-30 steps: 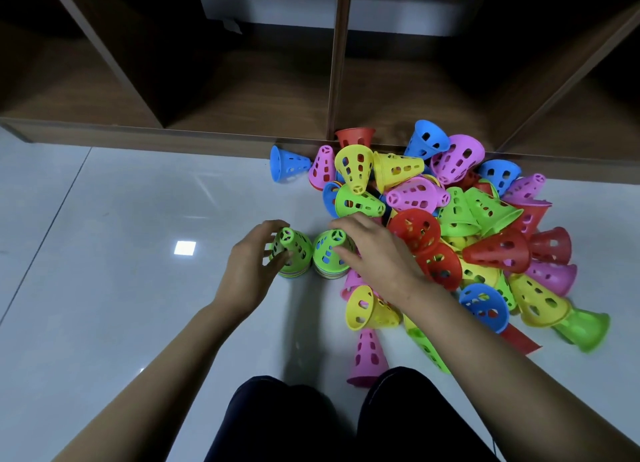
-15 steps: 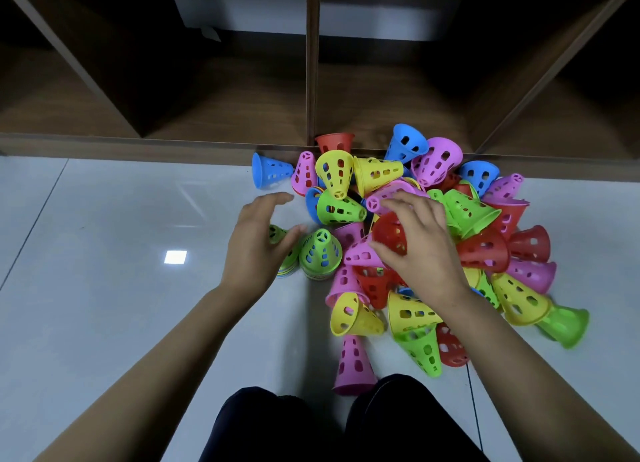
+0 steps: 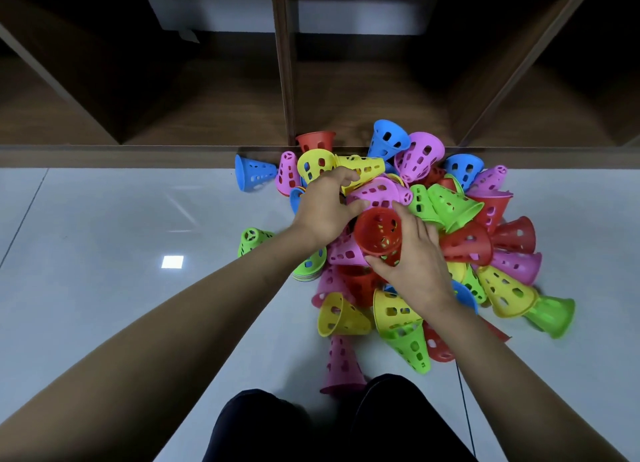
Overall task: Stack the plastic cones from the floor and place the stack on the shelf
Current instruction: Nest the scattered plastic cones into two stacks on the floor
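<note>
**Both hands in the cone pile, a red one in the right**

The person crouches over the floor, knees at the bottom edge and both bare forearms stretched forward. They converge on the pile of holed cones lying against the foot of the shelf.

The right hand grasps a red cone. Thumb and fingers wrap its wall from the right and from below, and its wide mouth tips back toward the person. The cone is lifted just above the pile's middle. The wrist is bent slightly inward.

The left hand arches over the pile just beside it, knuckles up. Its fingers curl down at the edge of a yellow cone. Its thumb touches the wide end of a pink cone that lies on its side, tip to the right. I can't tell if that hand has truly closed on the pink cone or only rests there.

The left thumb and the red cone's rim are almost touching.

A green cone lies a little apart, left of the left wrist. The shelf compartments behind the pile hold no cones, though a few cones lean on the front ledge.
</note>
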